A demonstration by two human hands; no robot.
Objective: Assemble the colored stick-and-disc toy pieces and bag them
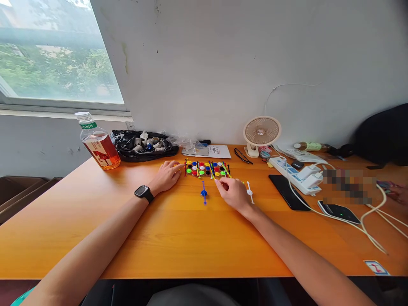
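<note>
Across the middle of the table lies a compact group of small round coloured discs [208, 172] in red, yellow, green, blue, white and black, with thin coloured sticks [198, 169] lying among them. My left hand [167, 173] rests flat on the wood with fingers stretched, their tips by the group's left end. At the near right side, my right hand [235, 192] is closed in a pinch, fingertips by the sticks; what it pinches is too small to make out. A blue stick with a disc [204, 194] lies between my hands. Beside my right hand is a white stick with a disc [250, 192].
A tea bottle [101, 144] and a black plastic bag [127, 148] of grey pieces stand back left. Behind are papers [219, 151] and a small fan [262, 131]. Rightward lie a black phone [287, 192], a power strip [295, 176] and white cables [346, 225]. Another person's hand [397, 191] shows far right.
</note>
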